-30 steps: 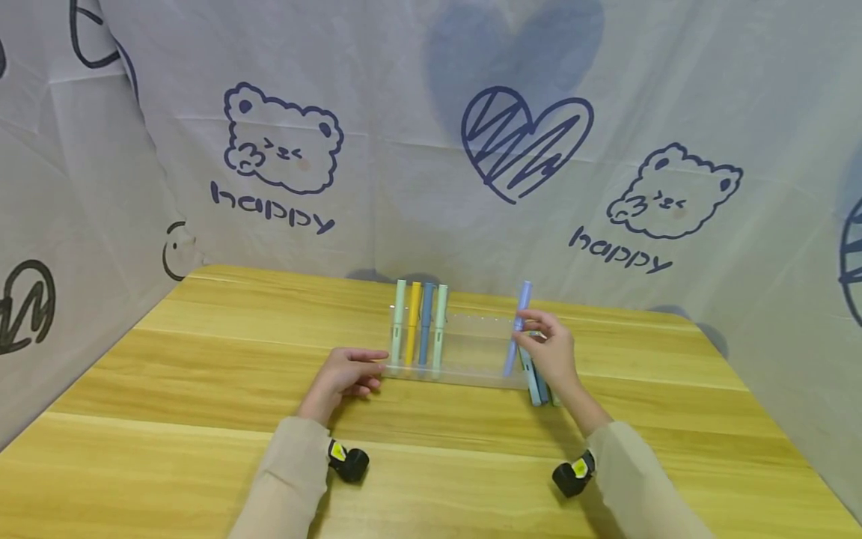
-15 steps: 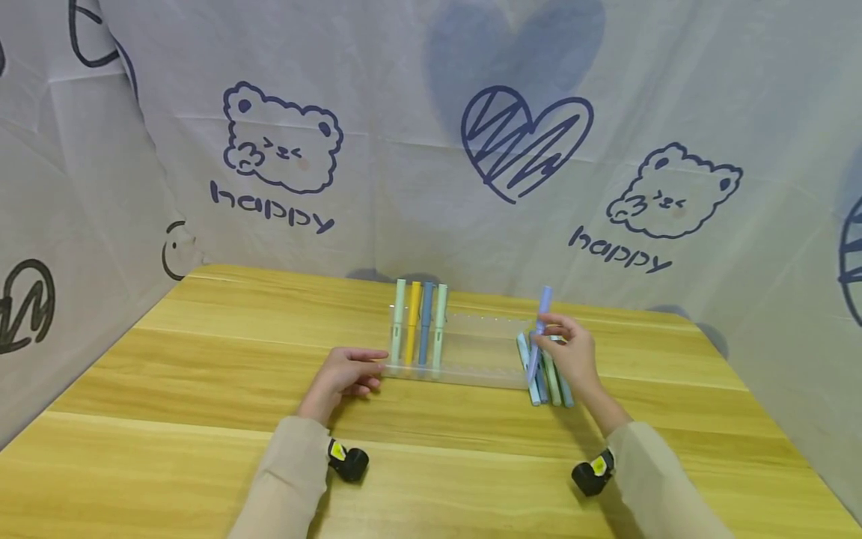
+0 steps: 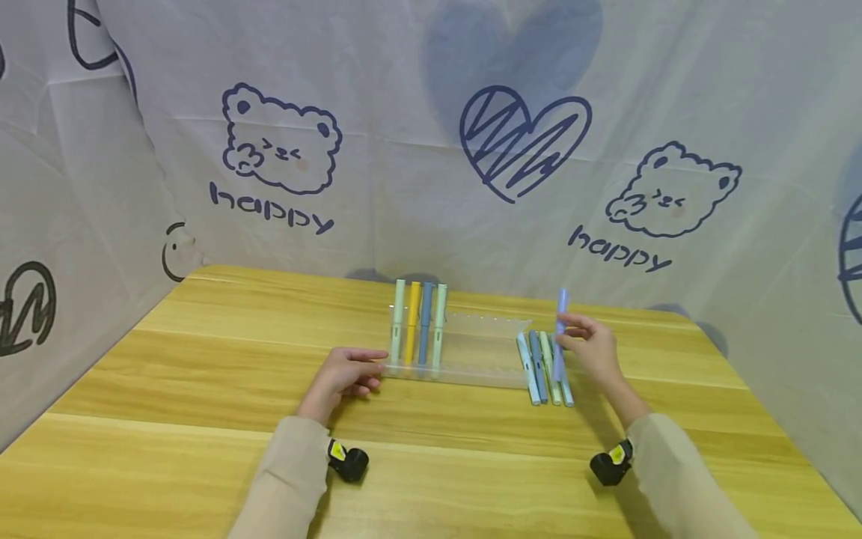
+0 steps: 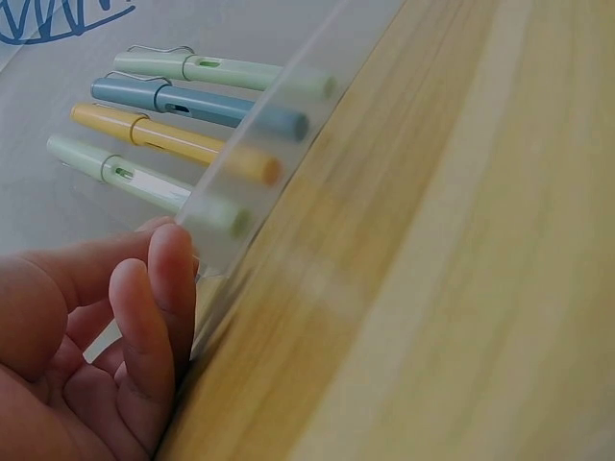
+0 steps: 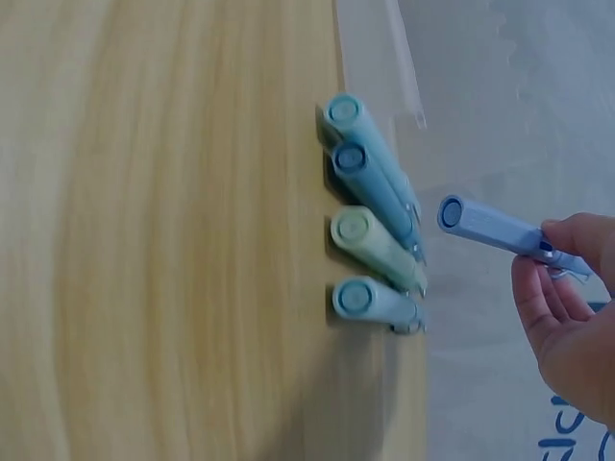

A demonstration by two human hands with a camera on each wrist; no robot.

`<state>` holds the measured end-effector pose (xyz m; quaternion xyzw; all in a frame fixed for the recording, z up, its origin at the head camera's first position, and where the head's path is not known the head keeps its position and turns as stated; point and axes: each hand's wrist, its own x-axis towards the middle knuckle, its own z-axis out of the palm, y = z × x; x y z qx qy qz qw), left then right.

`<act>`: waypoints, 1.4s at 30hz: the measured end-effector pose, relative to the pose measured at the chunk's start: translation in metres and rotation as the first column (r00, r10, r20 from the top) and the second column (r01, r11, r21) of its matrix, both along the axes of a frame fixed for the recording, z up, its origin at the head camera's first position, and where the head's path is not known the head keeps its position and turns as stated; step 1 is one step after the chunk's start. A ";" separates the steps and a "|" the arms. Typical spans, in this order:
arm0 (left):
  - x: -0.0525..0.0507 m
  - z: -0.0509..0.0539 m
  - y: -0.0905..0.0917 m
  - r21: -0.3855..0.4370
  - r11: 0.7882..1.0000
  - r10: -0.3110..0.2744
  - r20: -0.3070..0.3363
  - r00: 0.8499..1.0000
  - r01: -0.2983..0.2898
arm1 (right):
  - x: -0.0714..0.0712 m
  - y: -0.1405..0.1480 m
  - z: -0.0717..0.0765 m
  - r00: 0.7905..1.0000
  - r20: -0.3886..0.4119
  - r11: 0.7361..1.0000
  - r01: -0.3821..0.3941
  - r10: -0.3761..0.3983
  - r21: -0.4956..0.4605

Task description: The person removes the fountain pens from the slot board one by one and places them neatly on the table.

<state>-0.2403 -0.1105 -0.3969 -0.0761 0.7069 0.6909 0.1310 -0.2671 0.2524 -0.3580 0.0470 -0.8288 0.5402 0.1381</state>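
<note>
In the head view, my right hand (image 3: 591, 350) pinches a lavender pen (image 3: 561, 329), held nearly upright over the right end of a row of pens. The right wrist view shows thumb and fingertips on the lavender pen (image 5: 490, 225), its round end pointing away from the hand. Several capped pens, light blue (image 3: 528, 368), blue (image 3: 539, 367) and pale green (image 3: 550, 368), lie side by side on the table. My left hand (image 3: 345, 378) grips the left end of a clear pen rack (image 3: 478, 352). Green, yellow (image 3: 412, 323) and blue pens lean in the rack's left part.
The wooden table (image 3: 431, 464) runs up to a white cloth (image 3: 404, 187) printed with bears and hearts. The loose pens lie against the rack's right end. A black camera (image 3: 611, 466) sits on each wrist.
My right hand has carried the lavender pen from the rack's right end rightward, past the loose pens, uncovering them. My left hand has stayed at the rack's left end.
</note>
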 end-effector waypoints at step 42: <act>0.000 0.001 0.000 0.022 1.000 -0.019 0.003 1.000 0.019 | -0.012 0.040 -0.031 0.919 0.388 0.991 0.019 -0.069 0.132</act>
